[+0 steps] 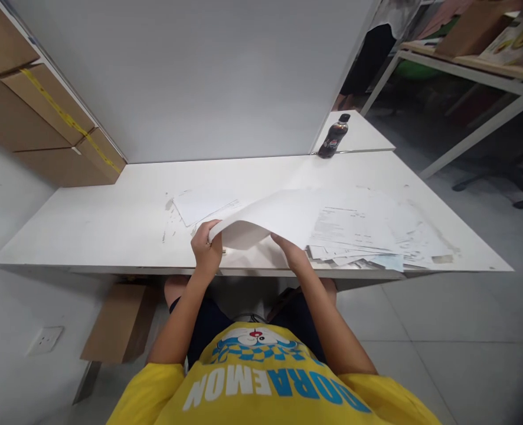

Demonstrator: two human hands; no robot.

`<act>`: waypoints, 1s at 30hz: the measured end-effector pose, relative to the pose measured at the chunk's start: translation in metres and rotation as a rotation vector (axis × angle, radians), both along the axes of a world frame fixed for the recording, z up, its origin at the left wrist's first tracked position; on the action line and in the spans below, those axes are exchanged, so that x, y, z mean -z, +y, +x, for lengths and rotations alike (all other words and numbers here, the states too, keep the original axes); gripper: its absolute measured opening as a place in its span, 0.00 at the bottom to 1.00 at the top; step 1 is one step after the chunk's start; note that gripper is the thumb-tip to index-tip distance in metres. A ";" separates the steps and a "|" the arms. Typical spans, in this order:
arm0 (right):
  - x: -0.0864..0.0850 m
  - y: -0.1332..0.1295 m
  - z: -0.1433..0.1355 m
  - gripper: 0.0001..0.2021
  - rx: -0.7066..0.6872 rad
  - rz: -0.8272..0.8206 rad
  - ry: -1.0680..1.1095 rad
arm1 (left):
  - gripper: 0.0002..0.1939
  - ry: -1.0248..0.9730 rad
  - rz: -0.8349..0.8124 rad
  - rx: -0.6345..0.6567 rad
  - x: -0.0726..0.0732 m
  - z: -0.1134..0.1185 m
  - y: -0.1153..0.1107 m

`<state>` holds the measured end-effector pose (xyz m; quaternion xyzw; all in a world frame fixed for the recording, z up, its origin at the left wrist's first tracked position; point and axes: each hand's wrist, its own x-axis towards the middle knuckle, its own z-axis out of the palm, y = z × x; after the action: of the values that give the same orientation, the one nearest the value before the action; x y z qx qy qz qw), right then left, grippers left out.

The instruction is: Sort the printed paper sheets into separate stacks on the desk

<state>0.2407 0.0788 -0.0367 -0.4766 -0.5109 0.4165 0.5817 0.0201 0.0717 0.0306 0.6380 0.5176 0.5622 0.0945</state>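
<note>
Both my hands hold a white sheet of paper (279,211) that bows upward above the front edge of the desk. My left hand (207,245) is closed on the sheet's left edge. At its near edge, my right hand (290,251) grips it with the thumb on view and the other fingers mostly hidden. Just right of the sheet lies a spread pile of printed papers (354,227), some poking out toward the desk's front edge. Left of it, beyond my left hand, another few papers (203,203) lie flat.
The white desk (97,218) backs onto a grey panel (199,77). A dark cola bottle (334,137) stands at the back right. Cardboard boxes (53,118) are stacked at the left, and another box (117,321) sits below the desk. A person stands beyond the panel.
</note>
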 end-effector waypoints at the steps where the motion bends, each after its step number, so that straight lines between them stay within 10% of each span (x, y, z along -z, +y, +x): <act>1: 0.000 -0.004 -0.003 0.36 -0.034 -0.018 0.051 | 0.22 -0.097 -0.075 -0.020 0.001 0.005 -0.005; 11: -0.008 -0.031 0.009 0.15 0.050 -0.079 0.150 | 0.23 -0.576 -0.382 0.033 0.028 0.034 -0.035; 30: -0.044 -0.039 0.035 0.12 0.093 -0.054 -0.128 | 0.16 -0.349 -0.702 0.622 0.074 0.039 -0.060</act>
<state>0.2753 0.0398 0.0076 -0.5411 -0.5129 0.3712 0.5535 0.0591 0.0119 -0.0432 0.5884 0.4374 0.3977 0.5516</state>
